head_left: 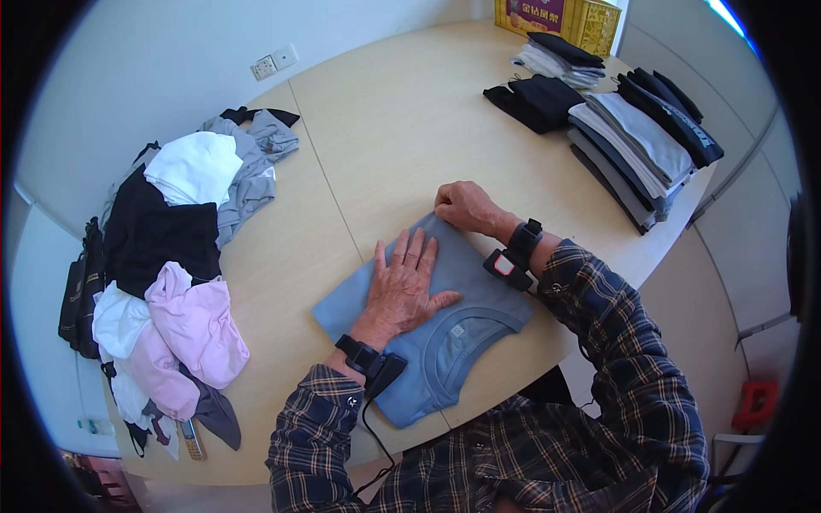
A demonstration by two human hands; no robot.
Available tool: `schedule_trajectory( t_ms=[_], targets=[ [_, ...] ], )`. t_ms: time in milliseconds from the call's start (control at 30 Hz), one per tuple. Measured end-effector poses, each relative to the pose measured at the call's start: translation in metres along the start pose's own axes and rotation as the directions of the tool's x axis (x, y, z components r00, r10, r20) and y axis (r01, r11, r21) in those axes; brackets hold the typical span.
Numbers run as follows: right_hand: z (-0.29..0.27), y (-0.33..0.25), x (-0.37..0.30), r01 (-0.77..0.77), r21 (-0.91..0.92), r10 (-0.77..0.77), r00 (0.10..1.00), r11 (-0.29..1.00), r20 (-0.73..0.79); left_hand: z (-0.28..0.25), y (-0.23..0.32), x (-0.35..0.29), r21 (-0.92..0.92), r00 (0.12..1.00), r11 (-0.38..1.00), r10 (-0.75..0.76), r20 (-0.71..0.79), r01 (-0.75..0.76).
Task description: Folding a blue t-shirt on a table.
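Observation:
A blue-grey T-shirt (470, 265) lies folded on the table in front of me, its round neckline toward my body. My left hand (404, 286) rests flat on the shirt with fingers spread. At the shirt's far right corner, my right hand (466, 206) has its fingers curled together on the fabric's edge. The fingertips of that hand are partly hidden, but the corner of cloth runs into them. Both wrists carry black strapped devices, and a cable hangs from the left one.
Loose clothes in white, black, grey and pink (201, 325) are heaped on the left of the table (376, 111). Folded garments (637, 141) stand in stacks at the far right. Behind them is a yellow box (590, 26). A mobile phone (193, 440) lies near the heap.

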State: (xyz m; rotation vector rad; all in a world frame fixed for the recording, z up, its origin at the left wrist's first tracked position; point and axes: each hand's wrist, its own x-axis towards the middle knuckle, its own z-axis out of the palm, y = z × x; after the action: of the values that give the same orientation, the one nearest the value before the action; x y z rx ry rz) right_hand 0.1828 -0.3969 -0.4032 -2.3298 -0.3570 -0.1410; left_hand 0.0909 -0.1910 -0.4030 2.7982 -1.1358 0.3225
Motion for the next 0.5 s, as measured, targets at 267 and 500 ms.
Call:
schedule_trajectory(
  t_ms=[267, 500],
  targets=[
    [-0.019, 0.005, -0.007, -0.286, 0.445, 0.192, 0.95, 0.849, 0.245, 0.002, -0.001, -0.001, 0.011, 1.0, 1.0, 0.003, -0.013, -0.003],
    [-0.018, -0.001, -0.014, -0.088, 0.105, 0.071, 0.985, 0.991, 0.158, 0.002, 0.0, -0.001, 0.008, 1.0, 1.0, -0.007, -0.004, 0.008]
  ],
)
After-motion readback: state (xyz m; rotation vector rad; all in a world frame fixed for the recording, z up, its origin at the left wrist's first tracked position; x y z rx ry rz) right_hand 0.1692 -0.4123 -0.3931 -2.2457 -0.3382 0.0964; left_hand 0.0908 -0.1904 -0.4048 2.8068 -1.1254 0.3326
